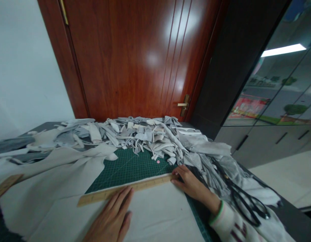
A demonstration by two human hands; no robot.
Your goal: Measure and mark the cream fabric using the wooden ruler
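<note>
A wooden ruler lies slantwise along the far edge of a white fabric piece. My left hand rests flat, its fingertips on the ruler's near edge and its palm over the fabric. At the ruler's right end, my right hand has its thumb and curled fingers closed around the tip, by the fabric's corner. Under the fabric is a green cutting mat with a grid. A small pink round piece sits on the mat, beyond the ruler.
Grey and white fabric scraps are heaped along the back. More white fabric spreads at left, with another wooden strip on it. Black-handled scissors lie on cloth at right. A wooden door stands behind the table.
</note>
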